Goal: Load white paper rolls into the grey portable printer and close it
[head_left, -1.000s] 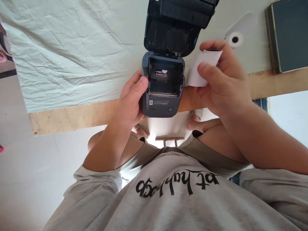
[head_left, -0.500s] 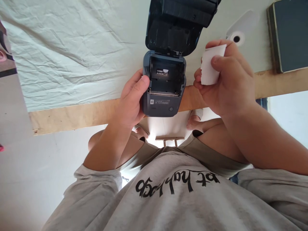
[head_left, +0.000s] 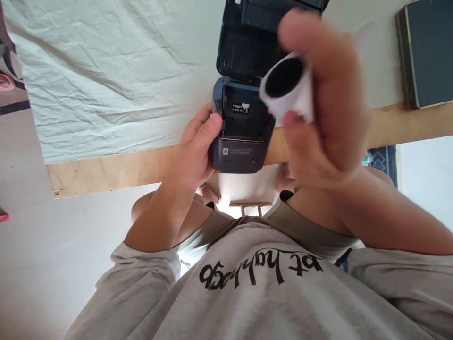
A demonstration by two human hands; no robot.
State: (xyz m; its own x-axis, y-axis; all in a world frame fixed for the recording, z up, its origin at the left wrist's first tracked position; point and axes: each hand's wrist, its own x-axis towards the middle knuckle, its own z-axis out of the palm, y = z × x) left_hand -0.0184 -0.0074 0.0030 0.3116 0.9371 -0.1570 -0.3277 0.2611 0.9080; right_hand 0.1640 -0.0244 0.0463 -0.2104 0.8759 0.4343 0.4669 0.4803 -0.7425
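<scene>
My left hand [head_left: 198, 141] grips the left side of a dark label printer [head_left: 239, 158], its thumb on the rim. The printer's lid [head_left: 244, 52] is swung up and back, baring the hollow bay with a small white-printed sticker inside. Raised over the printer's right side, my right hand [head_left: 329, 99] is closed round a white paper roll [head_left: 299, 101]. One end of the roll faces up at me, showing a dark round core. The roll and blurred fingers cover part of the lid and the bay's upper right corner.
A pale wrinkled cloth [head_left: 106, 85] covers the left of the table, whose wooden edge [head_left: 116, 172] runs across in front of me. A dark flat box-like object [head_left: 428, 52] lies at the far right. Behind my right hand a white strip [head_left: 370, 33] partly shows.
My right hand has risen and moved left over the printer, turning the white paper so its core now shows. The roll lying behind is now hidden. My left hand and the printer stay nearly still.
</scene>
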